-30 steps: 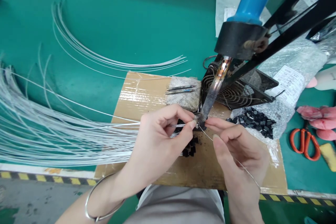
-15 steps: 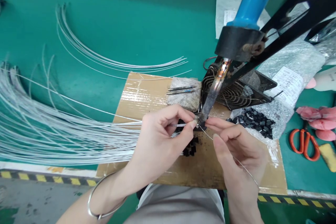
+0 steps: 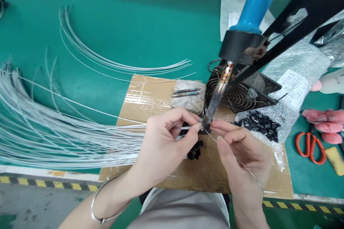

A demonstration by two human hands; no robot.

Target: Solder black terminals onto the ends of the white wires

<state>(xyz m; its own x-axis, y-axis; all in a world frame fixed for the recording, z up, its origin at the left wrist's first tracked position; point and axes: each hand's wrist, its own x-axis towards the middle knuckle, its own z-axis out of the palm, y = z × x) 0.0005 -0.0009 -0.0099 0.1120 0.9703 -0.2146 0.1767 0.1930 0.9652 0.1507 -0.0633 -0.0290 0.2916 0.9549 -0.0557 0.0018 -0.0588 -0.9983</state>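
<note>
My left hand [image 3: 166,143] is closed, thumb and forefinger pinching the end of a white wire [image 3: 131,126] right at the tip of a soldering iron [image 3: 215,102]. The exact contact there is partly hidden by my fingertips. The iron has a blue handle and hangs tip-down in a black holder. In my right hand [image 3: 244,161] a thin strand of solder wire [image 3: 250,172] runs between thumb and fingers, its free end reaching the iron's tip. Below my left hand, small black pieces [image 3: 195,150] lie by the ends of the bundled white wires [image 3: 67,132].
Cardboard [image 3: 150,93] covers the work spot. A wrapped block [image 3: 188,96] with thin metal rods, a black fan [image 3: 239,91] and a bag of black parts [image 3: 262,125] surround the iron. Orange-handled scissors [image 3: 310,146] and a yellow sponge [image 3: 335,161] lie at right. The black stand arm [image 3: 298,25] slants overhead.
The view has shifted very slightly. Both hands keep almost the same pose at the iron's tip, and the solder wire has barely moved.
</note>
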